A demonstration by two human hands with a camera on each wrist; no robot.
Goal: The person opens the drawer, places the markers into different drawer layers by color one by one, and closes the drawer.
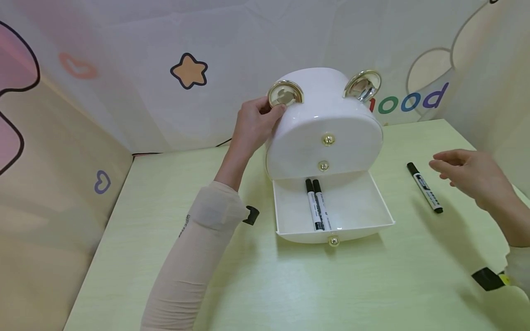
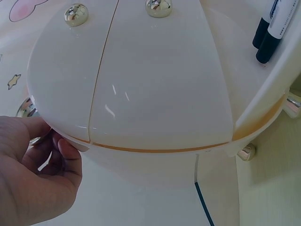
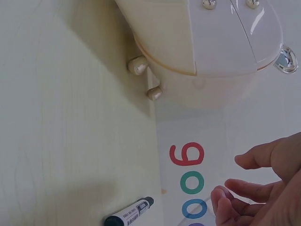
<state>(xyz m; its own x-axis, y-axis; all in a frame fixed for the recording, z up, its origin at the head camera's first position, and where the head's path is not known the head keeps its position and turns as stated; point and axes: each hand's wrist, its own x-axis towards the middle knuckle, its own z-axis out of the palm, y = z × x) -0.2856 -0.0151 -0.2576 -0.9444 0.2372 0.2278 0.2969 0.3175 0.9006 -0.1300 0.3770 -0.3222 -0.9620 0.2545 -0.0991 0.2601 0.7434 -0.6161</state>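
A white, round-topped drawer box (image 1: 298, 154) with gold ears stands toward the back of the table. My left hand (image 1: 256, 122) pinches its left gold ear (image 1: 285, 94), thumb in front and fingers behind. The left wrist view shows that hand (image 2: 37, 169) curled at the box's edge. The bottom drawer (image 1: 360, 202) is pulled out, and two black-capped markers (image 1: 313, 209) lie side by side in it. Right of the box, a third marker (image 1: 425, 188) lies on the table. My right hand (image 1: 476, 177) hovers beside it, fingers loosely bent and holding nothing.
Two gold knobs (image 1: 328, 139) sit on the closed upper drawers, and another gold knob (image 1: 333, 241) is on the open drawer's front. A printed curtain (image 1: 240, 55) hangs behind the pale green table (image 1: 165, 193) and along its sides.
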